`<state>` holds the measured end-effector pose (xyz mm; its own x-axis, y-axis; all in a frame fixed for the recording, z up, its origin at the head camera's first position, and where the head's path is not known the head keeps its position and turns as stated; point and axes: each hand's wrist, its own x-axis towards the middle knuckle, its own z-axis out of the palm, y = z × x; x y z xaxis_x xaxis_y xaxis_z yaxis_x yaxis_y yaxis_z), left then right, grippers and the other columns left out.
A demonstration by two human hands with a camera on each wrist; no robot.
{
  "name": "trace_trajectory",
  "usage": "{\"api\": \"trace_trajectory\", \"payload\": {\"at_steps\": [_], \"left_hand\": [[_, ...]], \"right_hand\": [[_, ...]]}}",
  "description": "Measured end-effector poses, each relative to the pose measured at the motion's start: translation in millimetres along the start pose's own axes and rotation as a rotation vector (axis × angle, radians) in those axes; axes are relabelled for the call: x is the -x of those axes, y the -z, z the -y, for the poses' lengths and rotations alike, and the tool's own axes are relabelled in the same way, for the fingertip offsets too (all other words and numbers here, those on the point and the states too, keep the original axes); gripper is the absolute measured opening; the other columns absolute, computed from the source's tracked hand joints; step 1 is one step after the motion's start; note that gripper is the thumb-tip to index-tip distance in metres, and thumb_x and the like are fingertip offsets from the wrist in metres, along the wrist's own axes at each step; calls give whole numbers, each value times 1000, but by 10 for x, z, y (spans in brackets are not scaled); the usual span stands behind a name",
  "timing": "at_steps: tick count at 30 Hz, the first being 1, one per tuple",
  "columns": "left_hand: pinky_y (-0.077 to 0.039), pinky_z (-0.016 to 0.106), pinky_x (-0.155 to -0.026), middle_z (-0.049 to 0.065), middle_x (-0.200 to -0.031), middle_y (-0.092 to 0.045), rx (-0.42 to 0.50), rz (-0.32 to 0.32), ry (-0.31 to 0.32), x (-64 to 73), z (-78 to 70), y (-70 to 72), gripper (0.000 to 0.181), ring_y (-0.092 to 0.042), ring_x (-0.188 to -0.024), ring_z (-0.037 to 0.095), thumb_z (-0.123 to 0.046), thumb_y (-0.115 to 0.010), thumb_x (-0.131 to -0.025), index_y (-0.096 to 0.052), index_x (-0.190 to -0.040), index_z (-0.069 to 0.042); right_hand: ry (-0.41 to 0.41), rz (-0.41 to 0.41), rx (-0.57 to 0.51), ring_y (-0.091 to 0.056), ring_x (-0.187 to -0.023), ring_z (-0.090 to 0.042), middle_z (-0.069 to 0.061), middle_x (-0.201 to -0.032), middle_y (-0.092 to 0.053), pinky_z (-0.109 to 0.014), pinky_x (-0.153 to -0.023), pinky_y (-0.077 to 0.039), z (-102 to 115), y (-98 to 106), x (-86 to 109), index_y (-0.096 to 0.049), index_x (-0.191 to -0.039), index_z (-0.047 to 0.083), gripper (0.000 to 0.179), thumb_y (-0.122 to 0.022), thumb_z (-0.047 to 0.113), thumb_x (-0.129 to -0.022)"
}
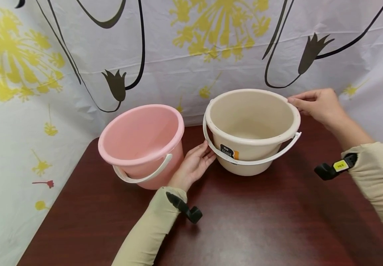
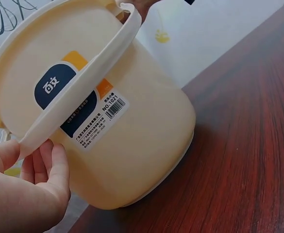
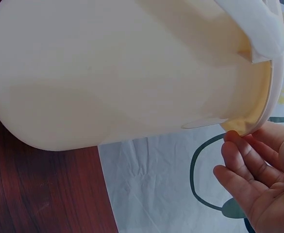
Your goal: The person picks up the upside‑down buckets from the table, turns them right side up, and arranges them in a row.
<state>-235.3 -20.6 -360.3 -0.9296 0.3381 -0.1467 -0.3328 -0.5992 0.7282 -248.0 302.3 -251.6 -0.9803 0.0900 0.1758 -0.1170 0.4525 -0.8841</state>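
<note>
A cream bucket [image 1: 246, 159] stands on the dark red-brown table, its white handle [image 1: 244, 162] hanging down across the front. My left hand [image 1: 196, 162] pinches that handle near its left end, thumb on one side and fingertips behind; the left wrist view shows the same pinch beside a label [image 2: 95, 114] with a barcode. At the bucket's right rear, my right hand [image 1: 321, 105] pinches the rim between thumb and fingers. In the right wrist view its fingertips [image 3: 234, 136] sit beneath the lip. The bucket looks empty inside.
To the left stands a pink bucket [image 1: 141, 162] with its white handle [image 1: 145, 180] lowered, close to my left forearm. A white curtain [image 1: 165, 66] with yellow and dark flower prints hangs behind the table [image 1: 244, 221]. Black straps with small devices are on both wrists.
</note>
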Motion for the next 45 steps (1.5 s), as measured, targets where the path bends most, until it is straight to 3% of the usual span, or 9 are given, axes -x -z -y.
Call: {"api": "trace_trajectory", "payload": {"at_steps": [7,13,19,23,29,38,45], "left_hand": [[-30,45,-102,5,-87,-55,-21,-46,36,12,-15,-19,12,-53,-87,19,-13,-43,-98,-53,-93,-9],[-32,46,-101,8,-94,-54,-85,-106,81,66,-13,-52,12,-52,-94,24,-18,-48,-96,-54,-100,-9],[-34,45,-100,10,-101,-51,-132,-174,97,199,-51,-81,21,-50,-104,27,-19,-48,-95,-50,-110,-5],[-37,43,-97,7,-96,-52,-170,-188,95,317,-105,-93,27,-53,-97,24,-20,-47,-96,-48,-114,-1],[-42,39,-90,4,-90,-53,-233,-138,104,506,-186,-123,21,-55,-85,17,-20,-45,-96,-48,-108,-3],[-47,34,-83,5,-90,-54,-328,-21,131,836,-301,-215,18,-56,-84,17,-18,-46,-95,-49,-106,-4],[-46,35,-84,7,-97,-53,-447,77,111,1155,-496,-289,25,-55,-88,18,-20,-45,-96,-47,-110,0]], "right_hand": [[-7,9,-46,-61,-59,-1,18,-65,-64,-17,-53,-50,-32,11,-4,-69,-72,34,15,-68,24,-83],[7,41,-113,-63,-60,-3,14,-68,-66,-19,-54,-51,-69,67,22,-70,-76,31,16,-65,20,-86],[29,73,-71,-63,-63,-4,11,-70,-67,-18,-56,-51,-17,187,128,-71,-83,31,15,-63,19,-88],[75,92,-9,-64,-66,-4,9,-72,-68,-18,-58,-51,41,251,241,-71,-87,30,16,-63,16,-88],[146,79,134,-63,-66,-2,10,-72,-68,-14,-58,-49,138,282,471,-71,-90,28,15,-63,15,-87],[299,89,205,-64,-74,-1,2,-79,-70,-8,-65,-45,357,128,857,-69,-102,6,17,-65,8,-86],[431,44,340,-59,-75,3,9,-84,-69,-6,-65,-40,559,-74,1133,-71,-101,16,21,-70,10,-81]]}}
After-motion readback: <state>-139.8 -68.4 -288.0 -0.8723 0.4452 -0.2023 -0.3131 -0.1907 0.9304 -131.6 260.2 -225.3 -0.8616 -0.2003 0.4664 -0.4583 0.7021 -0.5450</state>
